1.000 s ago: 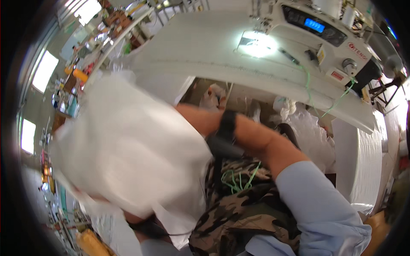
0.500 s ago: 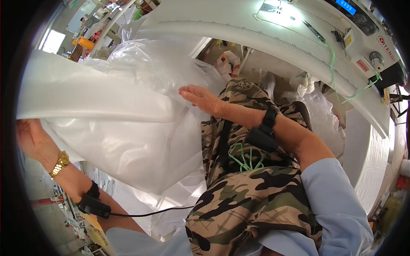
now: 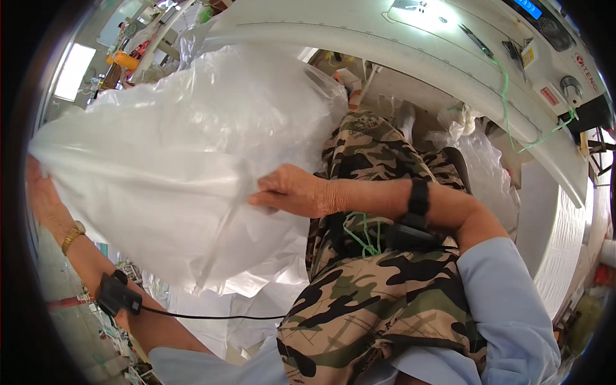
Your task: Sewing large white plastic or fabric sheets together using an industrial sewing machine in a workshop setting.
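Note:
A large translucent white plastic sheet (image 3: 173, 186) spreads across my left side and over the edge of my lap, with a long seam or fold running down it. At the far left, my left hand (image 3: 48, 199) is closed at the sheet's drawn-out corner; its fingertips are partly hidden by the sheet and the dark rim of the picture. Folds run from that corner toward my right hand (image 3: 292, 191), whose fingers are curled in a pinch on the sheet beside the seam. The right hand is slightly blurred.
A sewing machine table (image 3: 410, 51) with a ruler strip curves across the top, its lit needle area (image 3: 423, 13) far off. Tweezers (image 3: 476, 40) and green thread (image 3: 505, 96) lie there. Camouflage cloth (image 3: 385, 289) covers my lap, with green string (image 3: 366, 234) on it.
My right hand has gone from flat and open to curled on the sheet, moving lower. My left hand has risen slightly. The sheet's broad fold has opened out and bulges upward.

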Action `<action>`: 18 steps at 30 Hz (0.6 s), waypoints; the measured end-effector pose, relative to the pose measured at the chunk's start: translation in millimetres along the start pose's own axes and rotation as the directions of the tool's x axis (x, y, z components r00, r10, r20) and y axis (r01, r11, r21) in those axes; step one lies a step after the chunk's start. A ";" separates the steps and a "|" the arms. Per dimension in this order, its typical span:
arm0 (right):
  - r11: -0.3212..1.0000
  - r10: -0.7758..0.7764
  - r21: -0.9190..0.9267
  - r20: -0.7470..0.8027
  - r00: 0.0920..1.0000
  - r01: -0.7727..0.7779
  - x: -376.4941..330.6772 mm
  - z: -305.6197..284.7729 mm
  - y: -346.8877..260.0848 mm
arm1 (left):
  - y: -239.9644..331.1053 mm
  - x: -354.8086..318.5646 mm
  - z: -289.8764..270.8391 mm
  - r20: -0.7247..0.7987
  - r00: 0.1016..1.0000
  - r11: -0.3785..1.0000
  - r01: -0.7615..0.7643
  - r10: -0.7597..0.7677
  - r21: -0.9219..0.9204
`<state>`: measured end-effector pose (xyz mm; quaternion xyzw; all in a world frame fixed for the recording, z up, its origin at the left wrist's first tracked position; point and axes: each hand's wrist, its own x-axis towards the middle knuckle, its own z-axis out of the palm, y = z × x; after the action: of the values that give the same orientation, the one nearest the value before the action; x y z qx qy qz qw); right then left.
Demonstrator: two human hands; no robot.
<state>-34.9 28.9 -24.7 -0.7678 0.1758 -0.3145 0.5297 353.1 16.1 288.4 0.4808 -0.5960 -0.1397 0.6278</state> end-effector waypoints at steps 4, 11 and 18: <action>0.950 -0.287 -0.194 -0.248 0.925 0.243 41.7 -42.5 -80.9 | -42.2 -5.5 -3.0 -0.078 0.994 0.757 0.113 -0.081 0.644; 0.684 -0.456 -0.702 -0.196 0.868 0.200 110.7 -83.8 -152.4 | 20.3 -86.6 180.6 0.581 0.812 0.776 -0.406 0.063 0.482; 0.994 -0.089 -0.077 -0.147 0.985 0.078 92.0 -103.3 -104.4 | 34.1 -57.4 177.9 0.236 0.955 0.752 -0.022 -0.178 0.659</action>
<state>-42.4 -59.8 123.9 -0.7668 0.1940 -0.3869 0.4739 168.1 -1.7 248.7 0.6693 -0.6698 -0.0162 0.3212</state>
